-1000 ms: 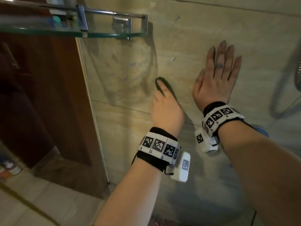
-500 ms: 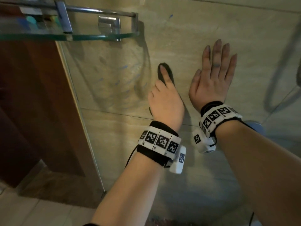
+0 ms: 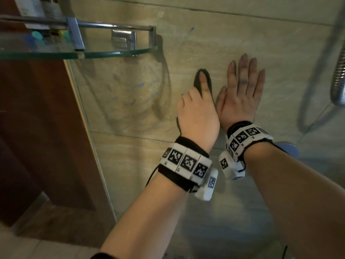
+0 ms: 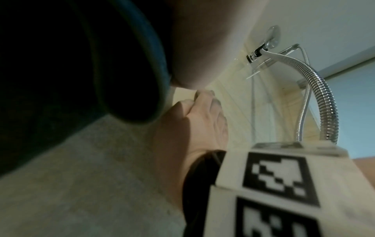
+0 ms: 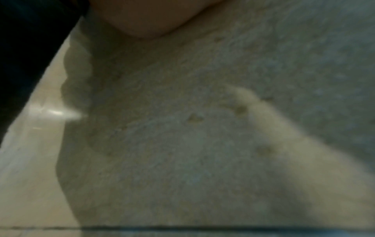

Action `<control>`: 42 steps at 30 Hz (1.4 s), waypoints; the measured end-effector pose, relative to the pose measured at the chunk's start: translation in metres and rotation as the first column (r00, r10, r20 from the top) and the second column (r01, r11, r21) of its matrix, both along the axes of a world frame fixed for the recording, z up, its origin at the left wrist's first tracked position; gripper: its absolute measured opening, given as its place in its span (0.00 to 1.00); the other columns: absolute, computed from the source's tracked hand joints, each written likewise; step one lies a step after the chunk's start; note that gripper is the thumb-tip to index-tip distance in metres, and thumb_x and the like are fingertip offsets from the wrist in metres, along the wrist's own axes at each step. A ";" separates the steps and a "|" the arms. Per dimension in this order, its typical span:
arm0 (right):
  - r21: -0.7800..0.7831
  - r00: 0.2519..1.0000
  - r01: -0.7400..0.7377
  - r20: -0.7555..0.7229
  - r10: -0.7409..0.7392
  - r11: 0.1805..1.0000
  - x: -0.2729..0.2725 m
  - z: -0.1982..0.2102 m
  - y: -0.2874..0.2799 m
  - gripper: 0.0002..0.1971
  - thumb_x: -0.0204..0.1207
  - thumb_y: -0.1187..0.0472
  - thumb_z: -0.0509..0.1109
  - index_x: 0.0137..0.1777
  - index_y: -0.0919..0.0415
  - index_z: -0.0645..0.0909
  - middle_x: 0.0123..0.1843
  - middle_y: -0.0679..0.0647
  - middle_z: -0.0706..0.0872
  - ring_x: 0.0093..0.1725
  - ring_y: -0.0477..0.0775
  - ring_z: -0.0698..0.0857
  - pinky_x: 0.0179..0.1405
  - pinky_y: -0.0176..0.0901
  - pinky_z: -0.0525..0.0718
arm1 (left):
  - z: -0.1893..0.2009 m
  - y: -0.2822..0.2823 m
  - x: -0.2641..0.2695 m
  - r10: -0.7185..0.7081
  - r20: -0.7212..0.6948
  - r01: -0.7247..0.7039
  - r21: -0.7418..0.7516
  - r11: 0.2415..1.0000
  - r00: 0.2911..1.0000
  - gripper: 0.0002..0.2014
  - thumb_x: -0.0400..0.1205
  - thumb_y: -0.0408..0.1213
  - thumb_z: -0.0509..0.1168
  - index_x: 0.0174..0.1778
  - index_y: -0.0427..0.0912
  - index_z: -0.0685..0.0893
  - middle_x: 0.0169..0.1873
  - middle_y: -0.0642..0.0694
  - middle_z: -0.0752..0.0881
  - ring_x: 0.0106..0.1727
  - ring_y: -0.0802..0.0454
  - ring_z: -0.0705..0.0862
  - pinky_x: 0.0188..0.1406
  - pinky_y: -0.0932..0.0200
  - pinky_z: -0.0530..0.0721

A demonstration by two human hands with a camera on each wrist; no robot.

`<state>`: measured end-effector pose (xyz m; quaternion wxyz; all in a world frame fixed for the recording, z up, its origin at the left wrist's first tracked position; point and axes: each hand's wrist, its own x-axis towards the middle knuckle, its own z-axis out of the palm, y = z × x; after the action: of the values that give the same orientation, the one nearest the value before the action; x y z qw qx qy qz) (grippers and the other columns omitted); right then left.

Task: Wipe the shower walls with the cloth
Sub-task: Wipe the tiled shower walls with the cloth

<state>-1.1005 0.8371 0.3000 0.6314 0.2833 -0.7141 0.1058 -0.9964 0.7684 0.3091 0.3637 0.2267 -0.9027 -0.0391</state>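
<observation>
Now, left hand: our left hand (image 3: 197, 114) presses the dark cloth (image 3: 204, 79) flat against the beige tiled shower wall (image 3: 233, 30); the thumb lies straight along the cloth, and the other fingers are hidden beneath the hand, so we cannot tell how they lie.
Cloth: only a dark rounded edge shows past our thumb, plus a thin sliver at the hand's left side, all of it touching the wall.
Right hand: our right hand (image 3: 240, 94) rests palm-flat on the wall just right of the left one, fingers straight and nearly together.
Shelf: a curved glass corner shelf with a chrome rail (image 3: 112, 51) sits up and left of the cloth, well apart.
Hose: a ribbed chrome shower hose (image 3: 338, 75) hangs at the far right.
Right wrist view: blurred, probably wall tile close up.
</observation>
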 end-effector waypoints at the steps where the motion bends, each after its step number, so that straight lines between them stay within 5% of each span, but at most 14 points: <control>1: 0.001 1.000 -0.009 0.016 0.009 1.000 0.002 0.000 0.000 0.26 0.84 0.58 0.49 0.80 0.67 0.57 0.79 0.71 0.65 0.79 0.69 0.59 0.81 0.60 0.44 | -0.008 0.002 0.002 -0.043 0.067 0.043 0.004 0.999 0.997 0.31 0.82 0.42 0.50 0.83 0.40 0.57 0.52 0.40 0.82 0.51 0.43 0.81 0.53 0.51 0.75; 4: 0.004 0.998 -0.010 0.060 0.010 1.000 0.004 0.001 0.001 0.27 0.83 0.58 0.52 0.81 0.66 0.55 0.81 0.70 0.63 0.80 0.68 0.56 0.80 0.60 0.43 | -0.039 0.004 0.015 -0.111 0.213 0.103 0.045 0.994 0.971 0.36 0.80 0.36 0.53 0.84 0.44 0.46 0.56 0.38 0.77 0.56 0.40 0.77 0.58 0.48 0.73; 9: 0.018 0.997 -0.001 0.080 -0.001 1.000 0.006 0.000 0.001 0.28 0.83 0.58 0.53 0.81 0.66 0.55 0.81 0.70 0.62 0.80 0.68 0.56 0.80 0.61 0.44 | -0.079 0.006 0.021 0.001 0.173 -0.009 0.047 0.999 0.985 0.41 0.64 0.35 0.71 0.77 0.36 0.71 0.40 0.41 0.81 0.40 0.43 0.80 0.41 0.51 0.79; 12: 0.019 0.997 -0.007 0.080 0.005 1.000 0.006 0.001 0.001 0.28 0.83 0.59 0.53 0.81 0.66 0.55 0.81 0.70 0.62 0.80 0.68 0.56 0.80 0.61 0.44 | -0.066 0.008 0.018 -0.035 0.142 0.025 0.069 0.997 0.989 0.37 0.70 0.35 0.60 0.79 0.35 0.67 0.43 0.41 0.82 0.43 0.44 0.80 0.43 0.51 0.78; 17: 0.008 0.997 -0.026 0.070 0.025 1.000 0.004 0.000 0.001 0.28 0.82 0.59 0.53 0.81 0.66 0.55 0.80 0.71 0.63 0.80 0.68 0.55 0.80 0.59 0.41 | -0.018 0.001 0.012 -0.071 0.066 0.067 0.062 0.996 0.995 0.33 0.82 0.36 0.46 0.84 0.39 0.43 0.60 0.36 0.76 0.58 0.39 0.75 0.58 0.47 0.70; 20: 0.008 0.999 -0.005 0.040 0.005 1.000 0.000 0.000 0.001 0.26 0.84 0.58 0.51 0.80 0.66 0.56 0.79 0.71 0.64 0.79 0.68 0.56 0.80 0.58 0.41 | 0.018 -0.003 0.011 -0.045 -0.025 0.045 -0.015 0.999 0.999 0.36 0.76 0.46 0.29 0.84 0.40 0.43 0.60 0.35 0.76 0.59 0.38 0.75 0.58 0.47 0.69; 24: 0.028 0.999 -0.005 0.043 0.004 1.000 -0.002 -0.001 0.003 0.26 0.85 0.58 0.54 0.80 0.66 0.54 0.80 0.69 0.60 0.78 0.67 0.54 0.79 0.55 0.35 | 0.064 -0.016 0.000 -0.041 -0.078 0.033 -0.103 0.994 0.996 0.33 0.84 0.42 0.47 0.84 0.40 0.41 0.63 0.36 0.75 0.62 0.39 0.74 0.61 0.46 0.67; 28: 0.050 0.995 -0.007 0.095 0.002 0.999 0.001 -0.002 0.005 0.33 0.81 0.59 0.62 0.82 0.65 0.51 0.81 0.67 0.56 0.80 0.67 0.51 0.80 0.56 0.34 | 0.088 -0.021 -0.007 0.024 -0.104 -0.032 -0.076 0.997 0.994 0.35 0.84 0.42 0.51 0.83 0.33 0.43 0.62 0.37 0.78 0.60 0.39 0.77 0.61 0.46 0.68; 38: 0.010 0.999 -0.007 0.034 0.007 1.000 0.003 0.000 0.000 0.27 0.83 0.58 0.52 0.80 0.66 0.56 0.79 0.70 0.65 0.79 0.67 0.56 0.80 0.59 0.43 | 0.018 -0.006 0.000 0.061 0.042 -0.064 0.076 0.995 0.997 0.38 0.85 0.51 0.49 0.80 0.24 0.45 0.59 0.37 0.82 0.57 0.42 0.82 0.62 0.48 0.70; 42: 0.010 1.000 0.024 0.003 -0.024 1.000 -0.002 0.001 0.001 0.25 0.85 0.58 0.48 0.80 0.66 0.57 0.78 0.70 0.67 0.78 0.67 0.57 0.80 0.57 0.41 | 0.032 -0.003 0.000 0.031 0.038 -0.033 0.059 0.998 0.999 0.44 0.84 0.57 0.50 0.79 0.21 0.45 0.62 0.36 0.81 0.61 0.42 0.81 0.64 0.48 0.70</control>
<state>-1.1026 0.8385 0.3009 0.6299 0.2778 -0.7190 0.0949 -0.9959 0.7649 0.3414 0.3407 0.2524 -0.9039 -0.0559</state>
